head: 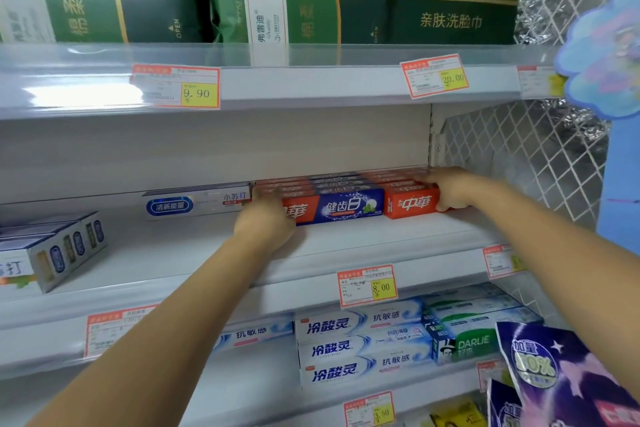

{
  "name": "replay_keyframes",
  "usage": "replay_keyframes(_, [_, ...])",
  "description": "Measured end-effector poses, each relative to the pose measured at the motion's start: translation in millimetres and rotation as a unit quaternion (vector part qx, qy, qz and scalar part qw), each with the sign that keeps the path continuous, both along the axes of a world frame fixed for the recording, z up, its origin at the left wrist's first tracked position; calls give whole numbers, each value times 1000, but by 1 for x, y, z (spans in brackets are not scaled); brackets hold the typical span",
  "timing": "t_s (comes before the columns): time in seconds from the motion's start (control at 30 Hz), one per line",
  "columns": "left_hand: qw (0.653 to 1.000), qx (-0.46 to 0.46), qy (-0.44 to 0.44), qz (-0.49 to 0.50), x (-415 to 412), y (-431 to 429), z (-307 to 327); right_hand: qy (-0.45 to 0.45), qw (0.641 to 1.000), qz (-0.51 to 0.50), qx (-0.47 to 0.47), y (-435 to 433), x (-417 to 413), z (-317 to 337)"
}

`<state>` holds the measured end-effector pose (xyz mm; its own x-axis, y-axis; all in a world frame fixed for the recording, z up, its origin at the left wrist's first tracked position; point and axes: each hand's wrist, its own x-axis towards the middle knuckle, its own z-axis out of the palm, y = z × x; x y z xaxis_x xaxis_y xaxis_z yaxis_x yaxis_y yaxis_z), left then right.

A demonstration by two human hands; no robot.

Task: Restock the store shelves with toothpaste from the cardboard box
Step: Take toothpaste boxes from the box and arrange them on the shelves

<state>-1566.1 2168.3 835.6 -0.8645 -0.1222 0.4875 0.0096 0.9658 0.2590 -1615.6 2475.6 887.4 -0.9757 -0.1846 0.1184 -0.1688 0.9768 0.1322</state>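
Left hand (265, 222) curls fingers round left end of red-blue toothpaste boxes (346, 205); right hand (447, 189) grips right end, thumb front.

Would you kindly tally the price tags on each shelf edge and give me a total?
Top-edge tags: 3
Middle-edge tags: 3
Lowest-edge tags: 2
Total: 8
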Motion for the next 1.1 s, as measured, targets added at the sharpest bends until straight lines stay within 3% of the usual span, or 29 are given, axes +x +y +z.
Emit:
replay_keyframes(0.1, [1000, -14, 19, -2, 5, 2, 4, 46, 995, 35, -84, -3, 14, -8])
replay_keyframes(0.2, [996, -28, 66, -47, 24, 11, 17, 144, 965, 73, -209, -6, 41, -16])
replay_keyframes(0.33, [975, 2, 147, -166, 86, 36, 26, 281, 900, 134, -304, -27, 116, -26])
replay_keyframes(0.4, [950, 20, 184, -252, 129, 47, 10, 307, 867, 159, -359, -35, 155, -39])
replay_keyframes(0.47, [926, 56, 173, -331, 171, 53, -20, 295, 862, 161, -379, -40, 188, -61])
replay_keyframes(0.6, [915, 122, 63, -380, 215, 47, -113, 196, 899, 169, -353, -58, 236, -130])
replay_keyframes(0.8, [907, 206, -147, -336, 251, 7, -288, -30, 945, 63, -321, -81, 286, -291])
replay_keyframes(0.9, [878, 274, -271, -285, 277, -21, -374, -169, 931, -16, -323, -95, 315, -386])
replay_keyframes(1.1, [847, 259, -440, -148, 336, -72, -522, -345, 880, -126, -302, -130, 382, -555])
